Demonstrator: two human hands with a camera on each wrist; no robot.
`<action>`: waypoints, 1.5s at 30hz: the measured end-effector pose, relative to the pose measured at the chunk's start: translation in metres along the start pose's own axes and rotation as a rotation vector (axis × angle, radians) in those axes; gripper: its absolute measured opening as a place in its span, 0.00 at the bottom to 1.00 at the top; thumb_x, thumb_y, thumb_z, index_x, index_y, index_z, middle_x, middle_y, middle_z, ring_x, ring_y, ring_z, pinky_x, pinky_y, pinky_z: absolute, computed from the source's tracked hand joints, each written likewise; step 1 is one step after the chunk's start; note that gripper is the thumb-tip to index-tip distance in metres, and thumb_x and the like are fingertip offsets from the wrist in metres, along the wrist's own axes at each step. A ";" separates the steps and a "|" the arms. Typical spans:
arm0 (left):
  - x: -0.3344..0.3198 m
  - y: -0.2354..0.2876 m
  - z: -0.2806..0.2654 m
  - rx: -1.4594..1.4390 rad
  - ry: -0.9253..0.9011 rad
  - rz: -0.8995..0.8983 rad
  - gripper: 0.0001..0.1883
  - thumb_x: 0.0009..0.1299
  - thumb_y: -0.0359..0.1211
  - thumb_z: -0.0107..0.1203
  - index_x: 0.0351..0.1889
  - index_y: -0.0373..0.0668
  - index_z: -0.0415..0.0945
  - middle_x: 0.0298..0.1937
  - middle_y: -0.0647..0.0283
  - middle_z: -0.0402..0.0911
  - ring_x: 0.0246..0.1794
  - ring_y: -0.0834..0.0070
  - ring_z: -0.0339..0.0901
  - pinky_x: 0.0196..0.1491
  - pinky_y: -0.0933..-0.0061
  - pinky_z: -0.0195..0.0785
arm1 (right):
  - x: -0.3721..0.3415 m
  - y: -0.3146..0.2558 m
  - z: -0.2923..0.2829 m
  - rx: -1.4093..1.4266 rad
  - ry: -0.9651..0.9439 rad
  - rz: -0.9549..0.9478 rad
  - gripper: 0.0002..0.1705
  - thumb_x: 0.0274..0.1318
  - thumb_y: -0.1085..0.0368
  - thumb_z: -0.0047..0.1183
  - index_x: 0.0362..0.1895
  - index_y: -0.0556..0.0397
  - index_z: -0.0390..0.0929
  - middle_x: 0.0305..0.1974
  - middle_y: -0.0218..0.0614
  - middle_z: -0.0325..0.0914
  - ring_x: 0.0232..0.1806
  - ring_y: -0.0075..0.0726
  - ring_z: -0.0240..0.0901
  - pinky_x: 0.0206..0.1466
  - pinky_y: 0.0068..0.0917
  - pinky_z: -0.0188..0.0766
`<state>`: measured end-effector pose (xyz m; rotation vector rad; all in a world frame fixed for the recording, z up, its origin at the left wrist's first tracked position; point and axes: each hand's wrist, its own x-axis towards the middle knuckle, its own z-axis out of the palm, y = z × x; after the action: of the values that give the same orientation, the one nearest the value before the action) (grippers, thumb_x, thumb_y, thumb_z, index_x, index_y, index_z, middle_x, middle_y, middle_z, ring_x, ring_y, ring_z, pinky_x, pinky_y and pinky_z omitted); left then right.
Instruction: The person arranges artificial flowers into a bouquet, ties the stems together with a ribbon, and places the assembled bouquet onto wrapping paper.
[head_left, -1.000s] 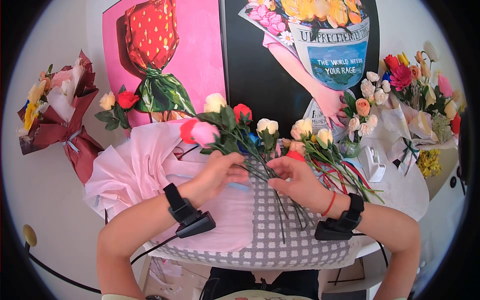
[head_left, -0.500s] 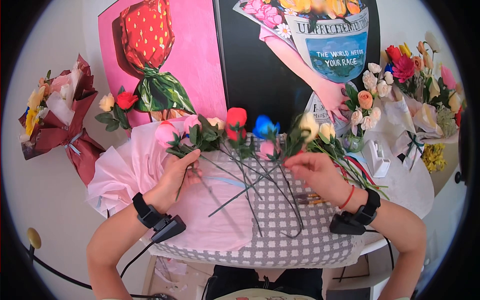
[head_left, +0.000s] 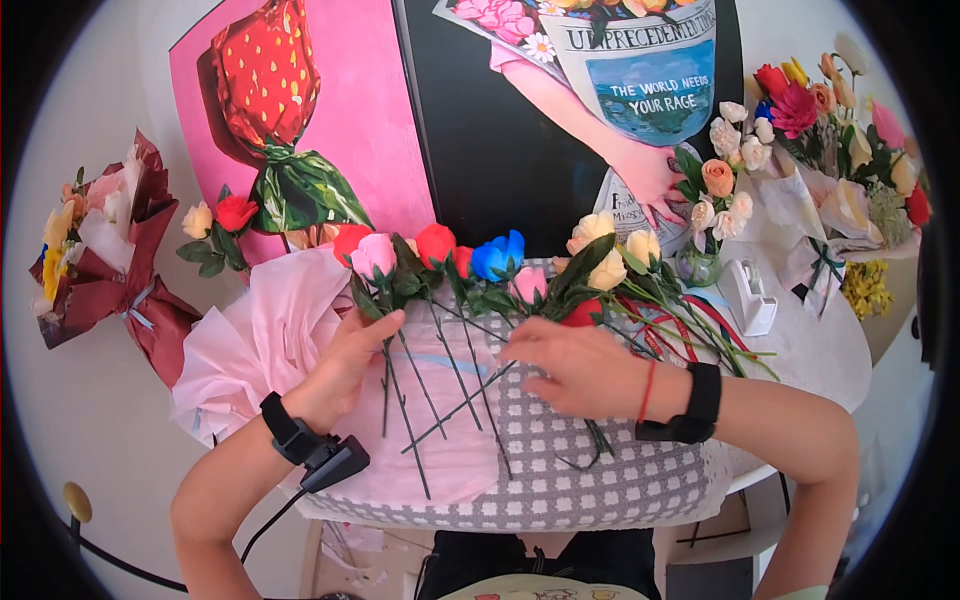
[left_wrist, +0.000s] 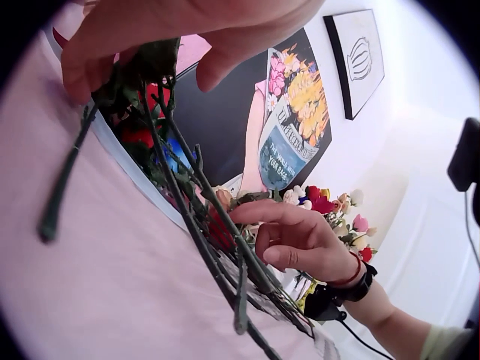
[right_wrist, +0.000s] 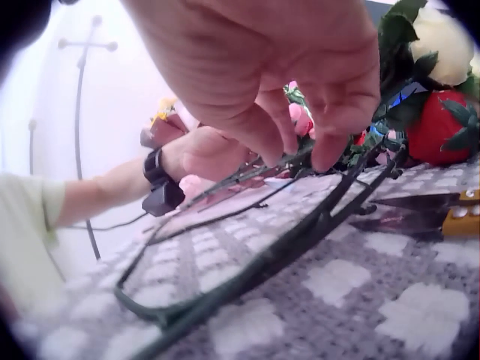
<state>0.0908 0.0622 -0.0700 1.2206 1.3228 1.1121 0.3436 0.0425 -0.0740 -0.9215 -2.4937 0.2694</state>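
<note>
My left hand (head_left: 345,365) grips the leafy upper part of artificial roses at the table's left, just under a pink rose (head_left: 373,255). Below its fingers a short cut stem (left_wrist: 60,180) hangs over pink paper; leaves partly hide the grip. My right hand (head_left: 585,365) is lower and to the right, its thumb and fingertips pinching a thin green stem (right_wrist: 247,177). This hand covers part of the stems behind it. Between the hands, a blue rose (head_left: 498,256) and a red rose (head_left: 435,244) lie in a row, their stems crossing toward me.
Pink wrapping paper (head_left: 265,310) lies left on the grey checked cloth (head_left: 560,490). Cutting snips (right_wrist: 420,214) lie beside the stems. A white tape dispenser (head_left: 748,300) and small glass vase (head_left: 698,267) stand right; wrapped bouquets flank the table, with paintings (head_left: 290,120) behind.
From the crossed bundle, my hands have parted, the left going left with roses. The blue and red roses now lie spread in a row. Lately my right hand has shifted left and inward.
</note>
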 end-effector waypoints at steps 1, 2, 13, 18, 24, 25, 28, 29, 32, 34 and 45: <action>0.003 -0.004 0.000 0.046 -0.022 0.029 0.19 0.60 0.43 0.55 0.46 0.49 0.65 0.41 0.72 0.69 0.41 0.81 0.62 0.45 0.76 0.50 | 0.000 0.002 0.005 0.000 0.002 0.000 0.14 0.44 0.68 0.50 0.40 0.51 0.73 0.34 0.40 0.71 0.37 0.47 0.72 0.39 0.39 0.68; 0.005 -0.006 0.000 0.091 -0.043 0.057 0.17 0.60 0.44 0.54 0.46 0.51 0.67 0.42 0.74 0.69 0.42 0.82 0.61 0.44 0.74 0.50 | 0.001 0.000 0.008 -0.046 -0.100 -0.003 0.13 0.43 0.68 0.51 0.38 0.52 0.74 0.34 0.41 0.70 0.37 0.47 0.72 0.38 0.39 0.68; 0.005 0.017 -0.010 -0.052 0.050 0.120 0.10 0.65 0.34 0.46 0.44 0.47 0.66 0.41 0.68 0.73 0.36 0.79 0.72 0.37 0.75 0.64 | -0.008 0.011 -0.055 -0.559 -0.023 -0.238 0.08 0.32 0.72 0.52 0.25 0.54 0.74 0.31 0.37 0.68 0.38 0.40 0.68 0.36 0.31 0.70; 0.006 0.013 -0.004 -0.106 -0.034 0.111 0.13 0.65 0.36 0.50 0.45 0.45 0.66 0.39 0.69 0.73 0.37 0.81 0.70 0.36 0.77 0.64 | -0.023 0.033 -0.057 -0.658 -0.028 -0.257 0.09 0.38 0.71 0.48 0.30 0.53 0.72 0.37 0.37 0.66 0.37 0.38 0.71 0.34 0.30 0.71; 0.010 -0.001 0.004 -0.041 -0.211 0.049 0.10 0.63 0.35 0.53 0.38 0.45 0.66 0.33 0.72 0.70 0.33 0.85 0.67 0.36 0.80 0.59 | -0.033 0.025 -0.053 -0.573 -0.090 -0.214 0.13 0.38 0.71 0.49 0.34 0.54 0.70 0.39 0.38 0.65 0.34 0.39 0.72 0.31 0.32 0.71; 0.010 -0.001 0.006 -0.039 -0.219 0.048 0.08 0.64 0.35 0.52 0.37 0.45 0.67 0.32 0.72 0.70 0.32 0.86 0.66 0.35 0.80 0.58 | -0.034 0.021 -0.056 -0.587 -0.109 -0.112 0.12 0.38 0.70 0.51 0.33 0.54 0.70 0.37 0.39 0.66 0.34 0.40 0.72 0.30 0.33 0.70; 0.014 0.000 0.010 -0.023 -0.156 0.095 0.05 0.65 0.34 0.49 0.36 0.45 0.67 0.32 0.72 0.71 0.31 0.86 0.64 0.38 0.81 0.57 | -0.037 0.016 -0.054 -0.562 -0.069 0.064 0.11 0.39 0.68 0.53 0.32 0.54 0.69 0.34 0.40 0.68 0.30 0.42 0.72 0.27 0.34 0.69; 0.015 0.002 0.011 -0.023 -0.159 0.096 0.05 0.65 0.34 0.49 0.36 0.45 0.67 0.32 0.72 0.71 0.31 0.86 0.64 0.38 0.81 0.57 | -0.039 0.015 -0.052 -0.524 -0.008 0.133 0.11 0.39 0.67 0.54 0.31 0.53 0.68 0.31 0.40 0.69 0.28 0.44 0.72 0.26 0.35 0.69; 0.015 0.009 0.015 -0.053 -0.053 0.225 0.04 0.66 0.38 0.48 0.35 0.51 0.68 0.34 0.74 0.73 0.41 0.86 0.65 0.45 0.76 0.53 | -0.044 0.023 -0.043 -0.468 0.036 0.225 0.10 0.42 0.65 0.53 0.29 0.55 0.68 0.25 0.42 0.72 0.25 0.48 0.72 0.27 0.38 0.69; 0.009 0.018 0.020 -0.072 -0.041 0.276 0.04 0.66 0.37 0.47 0.35 0.50 0.68 0.34 0.74 0.73 0.40 0.86 0.66 0.43 0.77 0.54 | -0.047 0.025 -0.043 -0.420 0.015 0.276 0.09 0.41 0.65 0.54 0.26 0.57 0.69 0.22 0.43 0.72 0.25 0.49 0.72 0.28 0.39 0.69; 0.005 0.037 0.035 -0.284 -0.226 0.277 0.07 0.69 0.37 0.43 0.35 0.46 0.64 0.28 0.68 0.74 0.26 0.83 0.70 0.31 0.82 0.61 | -0.046 0.023 -0.059 0.094 0.016 0.541 0.10 0.43 0.67 0.50 0.16 0.62 0.73 0.14 0.43 0.71 0.17 0.39 0.71 0.24 0.32 0.69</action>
<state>0.1289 0.0701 -0.0372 1.2958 0.8111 1.2655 0.4166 0.0312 -0.0464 -1.5359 -2.1505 0.5417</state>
